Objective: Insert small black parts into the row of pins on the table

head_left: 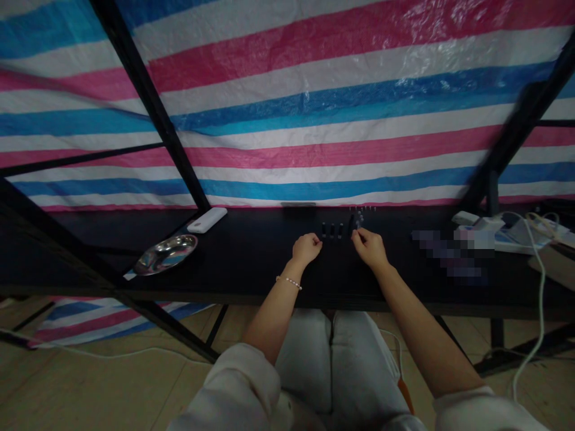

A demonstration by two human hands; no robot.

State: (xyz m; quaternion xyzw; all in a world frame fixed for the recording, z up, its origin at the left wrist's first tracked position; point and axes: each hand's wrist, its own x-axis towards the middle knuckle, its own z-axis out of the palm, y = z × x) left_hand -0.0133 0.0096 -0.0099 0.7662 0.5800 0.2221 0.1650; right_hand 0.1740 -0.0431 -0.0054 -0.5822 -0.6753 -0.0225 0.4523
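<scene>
Steel tray: on the left of the black table, tray well apart from both hands.
White case: just beyond the tray, out of the way.
Left hand: fingers curled together near the row's left end; whether they grip anything cannot be told. Best kept low and steady, knuckles off the row.
Dark cylinders: three, upright and spaced, between the hands (narrow footing, likely easy to topple).
Right hand: thumb and fingers drawn together beside small clear pieces; contents of the pinch hidden. A light fingertip pinch and short movements advised.
Tiny pale pieces: lined up at the far edge, beyond the right hand; sleeve and wrist should stay clear.
Power strip: far right, cables attached, apart from the handling area.
</scene>
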